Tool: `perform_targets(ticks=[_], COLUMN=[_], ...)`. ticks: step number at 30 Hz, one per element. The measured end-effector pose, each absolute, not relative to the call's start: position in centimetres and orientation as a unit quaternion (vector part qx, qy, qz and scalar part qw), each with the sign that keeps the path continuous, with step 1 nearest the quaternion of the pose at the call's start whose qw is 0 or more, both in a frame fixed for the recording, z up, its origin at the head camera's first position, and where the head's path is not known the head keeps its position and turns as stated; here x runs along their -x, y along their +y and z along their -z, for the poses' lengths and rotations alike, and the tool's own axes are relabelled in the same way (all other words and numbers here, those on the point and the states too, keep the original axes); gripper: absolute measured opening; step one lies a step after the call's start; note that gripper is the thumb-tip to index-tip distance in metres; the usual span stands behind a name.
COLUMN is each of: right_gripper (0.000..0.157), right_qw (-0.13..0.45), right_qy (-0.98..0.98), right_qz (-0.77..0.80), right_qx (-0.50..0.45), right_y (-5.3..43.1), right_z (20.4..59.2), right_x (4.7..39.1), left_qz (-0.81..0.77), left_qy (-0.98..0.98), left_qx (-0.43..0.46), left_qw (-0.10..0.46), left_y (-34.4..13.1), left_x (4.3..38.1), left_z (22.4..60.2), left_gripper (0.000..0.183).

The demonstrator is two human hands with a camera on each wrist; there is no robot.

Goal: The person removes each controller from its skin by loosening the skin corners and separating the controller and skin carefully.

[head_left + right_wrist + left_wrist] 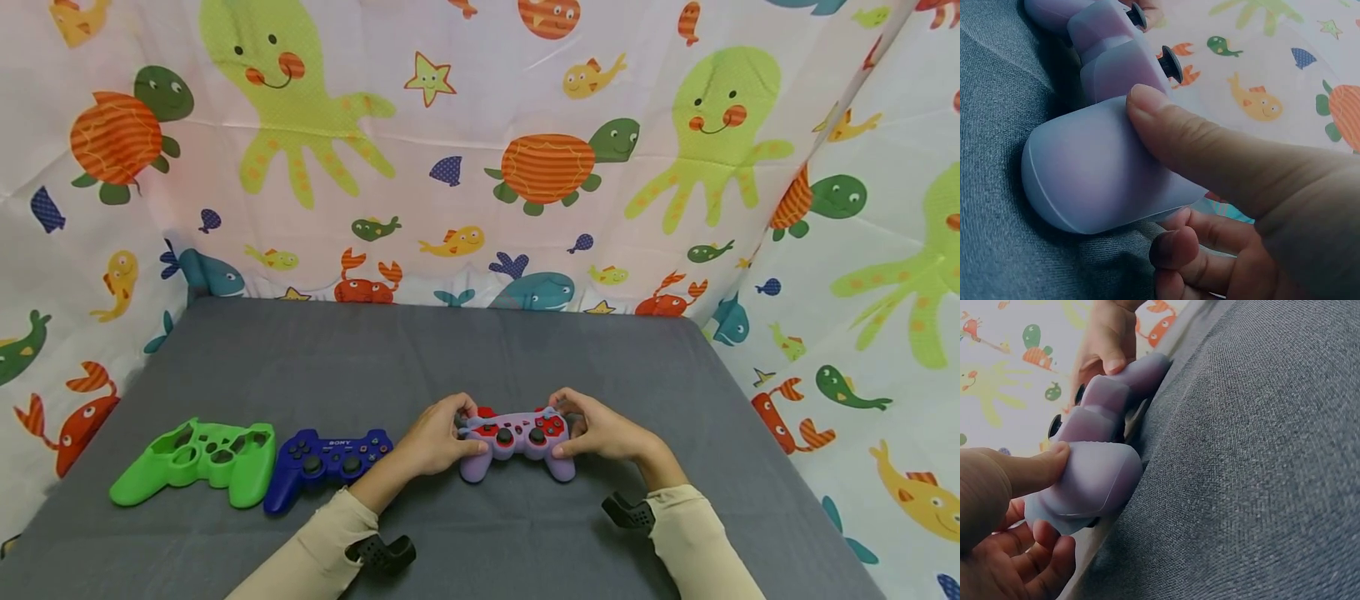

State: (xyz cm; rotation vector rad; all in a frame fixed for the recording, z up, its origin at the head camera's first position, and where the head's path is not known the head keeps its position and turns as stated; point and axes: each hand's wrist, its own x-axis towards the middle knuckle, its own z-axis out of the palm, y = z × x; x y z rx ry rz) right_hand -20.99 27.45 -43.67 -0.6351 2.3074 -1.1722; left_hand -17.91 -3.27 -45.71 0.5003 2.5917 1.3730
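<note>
A red game controller (552,426) with black thumbsticks sits in a pale purple silicone cover (517,423) at the middle of the table. Red shows through the cover's openings and along its top edge. My left hand (433,435) grips the left end, thumb on the covered handle (1094,478) and fingers curled behind and beneath. On the other end, my right hand (603,429) holds the cover likewise, its thumb (1147,103) pressed on the right handle. Near the upper left corner, a strip of the cover stands away from the controller. The handles rest close over the cloth.
A blue controller (322,461) marked SONY lies left of my left forearm, partly overlapped by it. Beside it is a bare green silicone cover (198,462). Grey cloth (450,350) spreads over the table, and a sea-animal curtain (450,217) encloses the back and sides.
</note>
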Motion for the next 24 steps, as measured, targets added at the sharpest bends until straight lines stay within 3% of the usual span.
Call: perform_targets(ticks=[8,24], right_gripper=[0.052,0.043], right_qw=[0.227,0.234], right_qy=[0.836,0.795], right_qz=[0.435,0.475], right_qx=[0.248,0.296], right_y=[27.7,28.0], right_z=[44.0,44.9], right_x=[21.4,21.6], left_qz=[-0.457,-0.424], left_qy=[0.871,0.889], left_qx=[-0.163,-0.153], left_qw=[0.082,0.074], left_y=[-3.3,-3.0], left_x=[17.8,17.4], left_z=[45.6,45.1], left_gripper=[0.036,0.036])
